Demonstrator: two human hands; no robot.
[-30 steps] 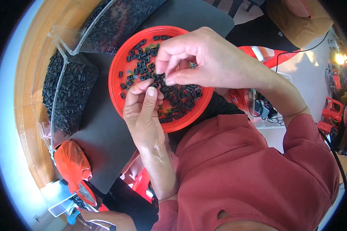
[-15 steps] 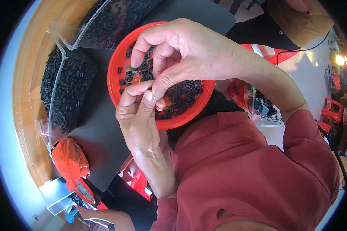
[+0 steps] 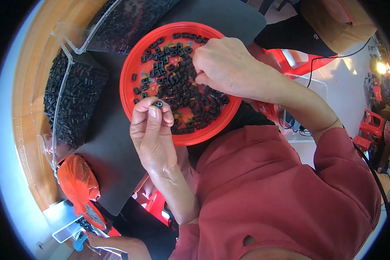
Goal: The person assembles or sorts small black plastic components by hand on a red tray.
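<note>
A small black part with a round hole [image 3: 159, 104] is pinched between the thumb and fingers of my left hand [image 3: 153, 123], over the near left rim of a round red tray [image 3: 126, 89]. Something shiny shows inside the hole. Many small black parts [image 3: 177, 82] lie loose across the tray's patterned bottom. My right hand [image 3: 224, 65] is above the tray's right side, closest to the heap of parts. Its fingers are curled in, and the fingertips are hidden, so whatever they may hold cannot be made out.
Clear plastic bins of black parts [image 3: 73, 99] stand left and behind on a dark table [image 3: 112, 160]. An orange-red plastic bag [image 3: 78, 177] sits at the table's left edge. Another person's hand [image 3: 100, 241] shows at lower left. A red stool [image 3: 372, 123] is far right.
My hands were together at the fingertips. My right hand has drawn away to the right, over the heap, while the left stays near the rim with the black part now visible.
</note>
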